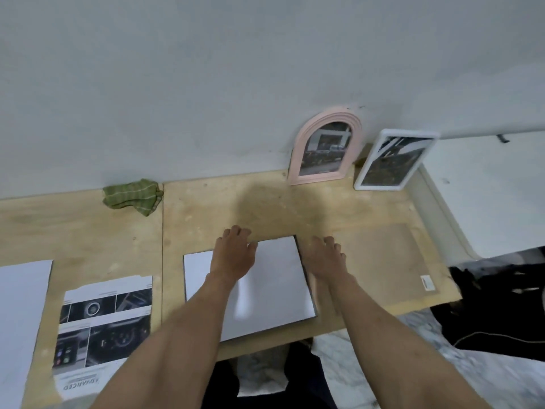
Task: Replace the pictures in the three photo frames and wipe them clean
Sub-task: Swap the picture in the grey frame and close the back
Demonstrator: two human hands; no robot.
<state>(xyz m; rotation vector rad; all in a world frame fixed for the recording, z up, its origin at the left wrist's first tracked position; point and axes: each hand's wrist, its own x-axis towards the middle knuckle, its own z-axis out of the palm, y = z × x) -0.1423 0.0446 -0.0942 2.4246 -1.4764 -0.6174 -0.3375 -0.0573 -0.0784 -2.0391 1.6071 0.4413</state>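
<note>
A dark-edged photo frame (308,287) lies flat near the table's front edge, with a blank white sheet (274,284) covering it. My left hand (233,255) lies over its far edge, fingers curled around that edge and thumb on the sheet. My right hand (326,258) rests on the table against the frame's right edge, fingers apart. A pink arched frame (298,160) and a white rectangular frame (364,177) lean on the wall at the back right, each holding a dark picture. A green checked cloth (132,196) lies crumpled by the wall at the back left.
A printed page with dark photos (106,329) lies at the front left, beside a white sheet (20,314) at the left edge. A brown backing board (386,261) with a small label lies right of my hands. Dark objects (495,299) sit beyond the table's right end.
</note>
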